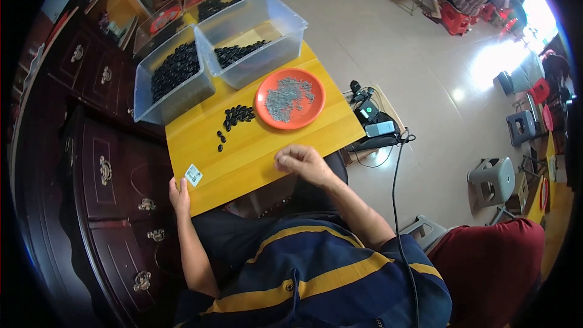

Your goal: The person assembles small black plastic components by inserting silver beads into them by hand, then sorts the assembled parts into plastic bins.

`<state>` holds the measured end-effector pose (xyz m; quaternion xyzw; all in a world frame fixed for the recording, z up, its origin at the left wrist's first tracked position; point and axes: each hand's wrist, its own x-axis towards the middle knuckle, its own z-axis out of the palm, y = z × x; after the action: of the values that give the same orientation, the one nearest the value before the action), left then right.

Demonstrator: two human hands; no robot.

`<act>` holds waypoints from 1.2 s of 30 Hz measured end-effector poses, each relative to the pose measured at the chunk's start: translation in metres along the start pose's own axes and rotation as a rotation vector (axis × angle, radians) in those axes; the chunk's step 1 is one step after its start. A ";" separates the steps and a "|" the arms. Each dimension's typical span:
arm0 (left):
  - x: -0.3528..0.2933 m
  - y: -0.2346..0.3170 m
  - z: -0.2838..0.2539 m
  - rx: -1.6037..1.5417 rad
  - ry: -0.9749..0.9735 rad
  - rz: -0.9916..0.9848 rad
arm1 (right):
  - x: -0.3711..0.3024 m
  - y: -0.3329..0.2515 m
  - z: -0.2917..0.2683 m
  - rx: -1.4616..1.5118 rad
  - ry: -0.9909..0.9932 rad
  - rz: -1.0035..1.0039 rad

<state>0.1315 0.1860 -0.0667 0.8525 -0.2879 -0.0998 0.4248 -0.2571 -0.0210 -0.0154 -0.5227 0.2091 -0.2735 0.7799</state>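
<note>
Looking down on a yellow desk (243, 173), with a round red plate (309, 113) just beyond the right hand (303, 164), and with the left hand (180, 197) at the side edge, fingers parted. Cannot tell any grip within the right fingers, curled in. Seeing, beyond and left of those, beside the plate, clustered black oval pieces (238, 115) trailing toward the near left, long axes turned variously.

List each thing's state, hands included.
Near left clear plastic bin: lidless, partly filled with black oval pieces.
Near right clear plastic bin: lidless, bottom partly bare.
Round orange plate: holding small silvery pieces.
Left hand: touching the yellow wooden table's edge.
Right hand: fingers curled, contents unclear.
Dark wooden cabinet drawers: appear shut.
Grey plastic stool: upright.
</note>
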 end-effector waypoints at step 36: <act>-0.008 0.312 0.271 0.547 -0.678 1.117 | 0.027 0.006 -0.016 -0.579 0.253 -0.288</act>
<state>-0.1145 -0.1381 0.0089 0.5754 -0.8133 -0.0511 0.0702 -0.2450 -0.0484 -0.0276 -0.7082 0.2972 -0.3728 0.5207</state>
